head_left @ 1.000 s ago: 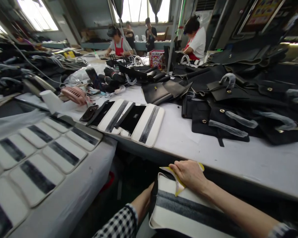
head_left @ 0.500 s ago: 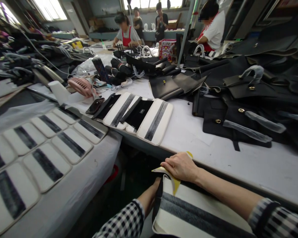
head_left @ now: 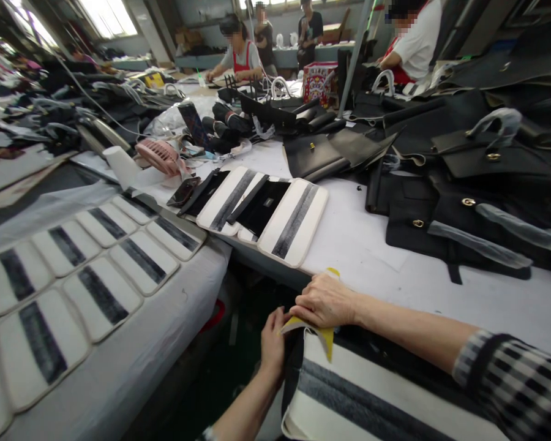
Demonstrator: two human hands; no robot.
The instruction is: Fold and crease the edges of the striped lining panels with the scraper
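Beside the pale surface (head_left: 371, 269), a striped piece (head_left: 371, 367) is cut off below; at its corner the right hand (head_left: 327, 300) clamps a half-hidden yellow sheet (head_left: 327, 344); whether the left hand (head_left: 272, 344) grips, I cannot tell.

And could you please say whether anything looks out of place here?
Mildly: the striped panels on the white table lie askew, with black pieces among them, unlike the neater rows at left. I see no spill or obvious damage.

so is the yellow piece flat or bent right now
Bent. Held in the right hand, the yellow piece arcs near the corner of the striped panel, with a pale face and yellow edge both showing.
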